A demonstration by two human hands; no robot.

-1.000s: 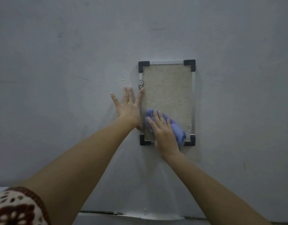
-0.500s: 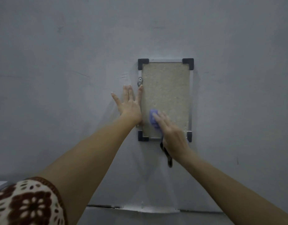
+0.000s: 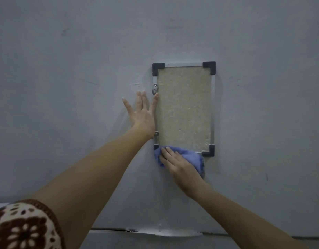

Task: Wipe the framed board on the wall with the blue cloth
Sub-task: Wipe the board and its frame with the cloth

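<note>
The right hand (image 3: 178, 163) lay flat, fingers straight and close together, pressing the blue cloth (image 3: 188, 156) over the framed board (image 3: 183, 108) at its lower edge, near the lower left corner. The left hand (image 3: 141, 112), fingers spread, pressed the wall (image 3: 65, 87) beside the board's left edge, both arms outstretched.

Left hand (image 3: 142, 114) flanks the board (image 3: 183, 108); wall (image 3: 262, 114) right of it bare.

The big grey wall (image 3: 65, 69) has a thin dark crack (image 3: 115, 230) near the bottom, with a rough white patch (image 3: 173, 233) just beside it.
</note>
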